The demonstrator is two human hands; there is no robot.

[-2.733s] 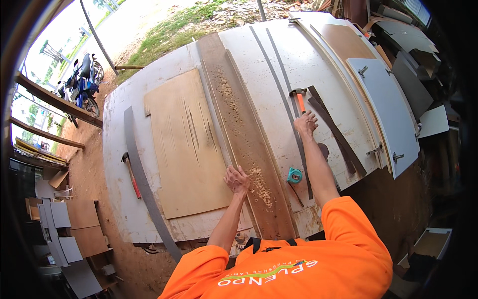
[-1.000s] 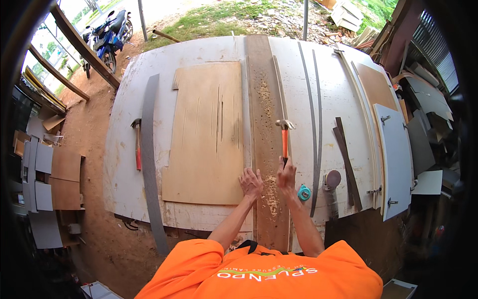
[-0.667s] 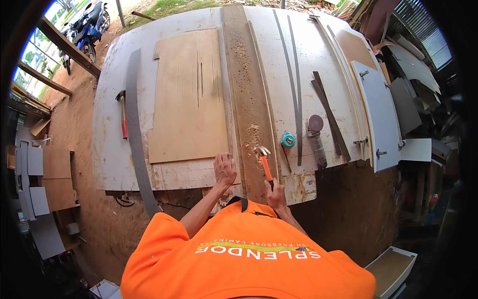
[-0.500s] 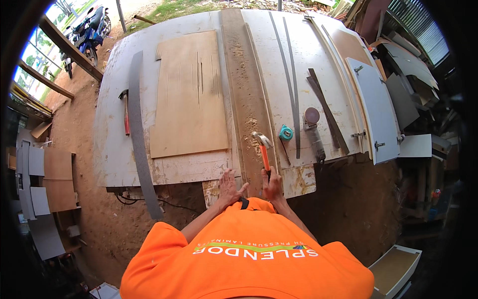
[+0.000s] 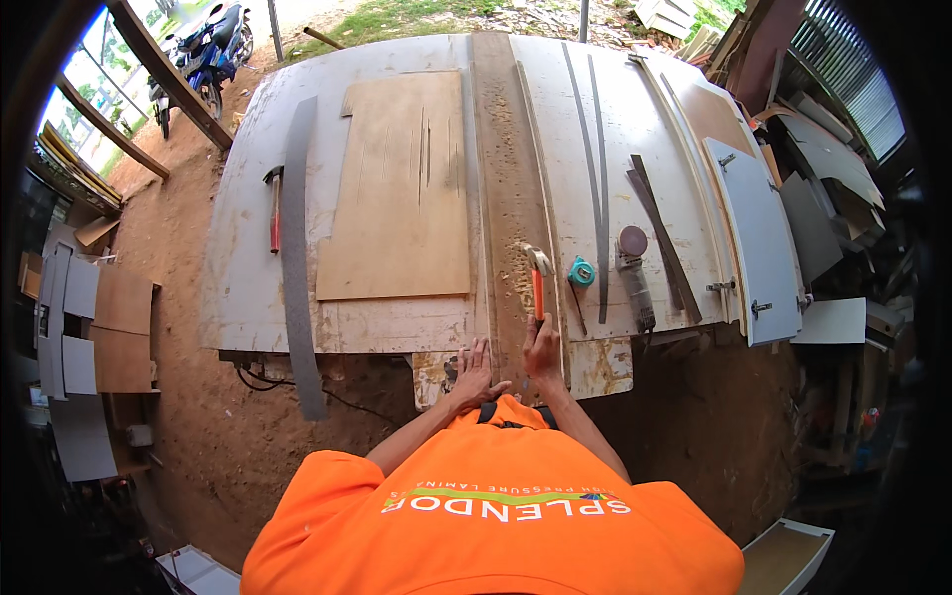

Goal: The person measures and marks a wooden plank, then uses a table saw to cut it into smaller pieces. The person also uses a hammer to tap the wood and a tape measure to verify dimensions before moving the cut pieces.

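In my right hand (image 5: 541, 347) is a claw hammer (image 5: 538, 291) with an orange handle, its metal head pointing away from me over a long brown board (image 5: 516, 188). The fingers are wrapped round the lower handle. My left hand (image 5: 475, 369) lies with fingers stretched out at the near left edge of that board, holding nothing. Wood shavings or crumbs are scattered on the board near the hammer head. Just right of the hammer a teal tape measure (image 5: 582, 272) rests on the white table (image 5: 397, 325), with a thin dark stick (image 5: 577, 309) beside it.
Left of the brown board lie a plywood sheet (image 5: 397, 198), a grey strip (image 5: 299, 248) overhanging the near edge, and a second hammer (image 5: 275, 210). To the right are a clear jar (image 5: 633, 283), dark strips (image 5: 662, 238) and a pale hinged door panel (image 5: 759, 243).
My right hand has moved farther away from me along the brown board, and the hammer stands straighter in it. My left hand stays near the board's edge. The whole view has shifted a little.
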